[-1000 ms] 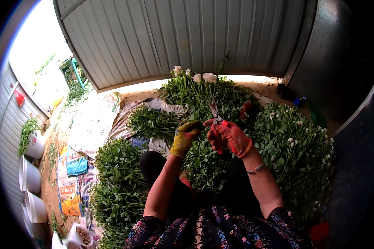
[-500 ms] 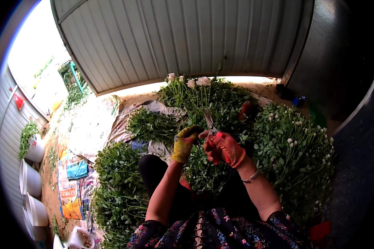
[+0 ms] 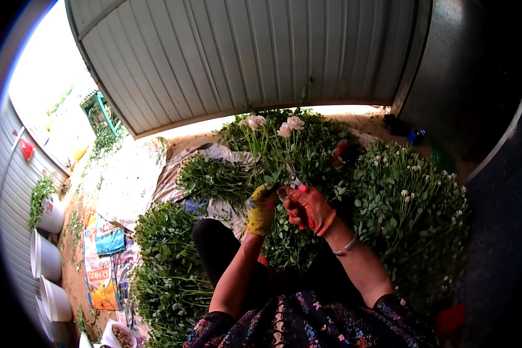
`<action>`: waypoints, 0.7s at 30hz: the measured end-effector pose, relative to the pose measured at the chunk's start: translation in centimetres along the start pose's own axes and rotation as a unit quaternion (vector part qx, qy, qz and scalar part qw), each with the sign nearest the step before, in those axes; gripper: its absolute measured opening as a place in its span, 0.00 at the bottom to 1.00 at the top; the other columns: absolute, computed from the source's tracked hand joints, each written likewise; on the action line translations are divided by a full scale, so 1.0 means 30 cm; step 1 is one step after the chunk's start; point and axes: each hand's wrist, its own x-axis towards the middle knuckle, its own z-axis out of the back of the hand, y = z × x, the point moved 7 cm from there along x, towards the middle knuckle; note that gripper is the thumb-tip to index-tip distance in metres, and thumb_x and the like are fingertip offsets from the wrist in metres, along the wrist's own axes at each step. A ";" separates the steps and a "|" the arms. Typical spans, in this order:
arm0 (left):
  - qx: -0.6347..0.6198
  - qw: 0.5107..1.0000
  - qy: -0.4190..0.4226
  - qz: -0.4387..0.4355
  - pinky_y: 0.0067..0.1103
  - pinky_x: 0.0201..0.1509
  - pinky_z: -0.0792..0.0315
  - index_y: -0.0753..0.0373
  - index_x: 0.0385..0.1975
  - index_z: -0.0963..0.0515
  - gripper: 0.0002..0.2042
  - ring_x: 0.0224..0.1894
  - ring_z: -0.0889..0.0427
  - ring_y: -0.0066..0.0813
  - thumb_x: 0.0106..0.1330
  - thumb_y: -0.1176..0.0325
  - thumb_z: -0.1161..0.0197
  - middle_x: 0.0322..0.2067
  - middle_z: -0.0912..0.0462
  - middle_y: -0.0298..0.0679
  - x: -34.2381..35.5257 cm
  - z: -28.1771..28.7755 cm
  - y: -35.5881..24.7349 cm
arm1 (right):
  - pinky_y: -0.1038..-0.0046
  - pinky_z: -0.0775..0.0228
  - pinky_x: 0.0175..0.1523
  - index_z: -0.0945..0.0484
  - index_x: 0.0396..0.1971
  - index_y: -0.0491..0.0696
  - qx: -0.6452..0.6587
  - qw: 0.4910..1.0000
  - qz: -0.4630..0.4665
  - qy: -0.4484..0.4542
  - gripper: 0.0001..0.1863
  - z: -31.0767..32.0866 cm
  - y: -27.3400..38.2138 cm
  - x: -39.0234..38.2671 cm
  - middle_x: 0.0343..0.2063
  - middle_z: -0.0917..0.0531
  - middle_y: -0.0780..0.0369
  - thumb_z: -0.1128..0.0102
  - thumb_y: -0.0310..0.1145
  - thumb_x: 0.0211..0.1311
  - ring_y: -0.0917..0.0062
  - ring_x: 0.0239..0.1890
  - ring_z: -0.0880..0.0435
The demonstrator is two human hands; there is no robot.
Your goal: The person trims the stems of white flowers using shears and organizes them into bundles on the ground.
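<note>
My left hand (image 3: 261, 210), in a stained yellow glove, is closed round the stems of several tall pale roses (image 3: 284, 130), whose heads stand up beyond it among green leaves. My right hand (image 3: 310, 210), in a red glove, grips pruning shears (image 3: 293, 175) whose blades point up and away from me; its fingertips are close beside my left hand at the stems, and whether they touch is unclear. Heaps of leafy cut stems (image 3: 162, 272) lie around my legs, and a large bunch with small white buds (image 3: 406, 197) is at my right.
A corrugated metal panel (image 3: 243, 52) stands ahead. Spread sacks (image 3: 124, 180) lie at left, beside white buckets (image 3: 43, 255) along a metal wall (image 3: 14, 191), where a bright opening shows. A small blue object (image 3: 416, 137) sits on the ground at back right, near a dark wall.
Both hands have sunk toward me with the shears and stems, and the rose heads are lower in the picture, with some shifted right. Both hands keep their grips.
</note>
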 end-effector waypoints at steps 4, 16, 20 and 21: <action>-0.018 1.000 -0.006 -0.008 0.18 0.34 0.29 0.62 0.40 0.20 0.09 0.31 0.23 0.18 0.60 0.71 0.40 0.30 0.18 0.34 -0.006 -0.015 -0.008 | 0.82 0.37 0.17 0.32 0.47 0.43 0.025 0.998 0.047 0.029 0.16 -0.033 0.012 -0.044 0.20 0.29 0.67 0.52 0.39 0.66 0.84 0.15 0.32; -0.162 0.977 0.027 0.138 0.27 0.39 0.29 0.59 0.32 0.26 0.06 0.33 0.23 0.30 0.63 0.65 0.47 0.31 0.21 0.39 -0.015 -0.061 0.198 | 0.75 0.30 0.21 0.32 0.50 0.43 -0.031 0.995 0.050 0.075 0.20 -0.118 0.021 -0.065 0.25 0.24 0.62 0.51 0.41 0.65 0.73 0.23 0.21; -0.218 0.973 0.004 0.079 0.19 0.32 0.31 0.61 0.27 0.25 0.02 0.27 0.26 0.19 0.59 0.72 0.40 0.22 0.23 0.31 -0.030 -0.089 0.036 | 0.78 0.36 0.17 0.31 0.48 0.43 -0.004 0.999 0.034 0.019 0.19 -0.063 0.022 -0.045 0.23 0.25 0.64 0.51 0.42 0.66 0.81 0.17 0.28; -0.188 0.980 0.009 0.066 0.21 0.33 0.30 0.61 0.29 0.25 0.03 0.28 0.25 0.22 0.60 0.70 0.42 0.25 0.23 0.33 -0.030 -0.085 0.036 | 0.79 0.36 0.17 0.31 0.48 0.42 -0.011 0.999 0.044 0.021 0.19 -0.057 0.023 -0.045 0.23 0.25 0.64 0.51 0.41 0.66 0.81 0.17 0.28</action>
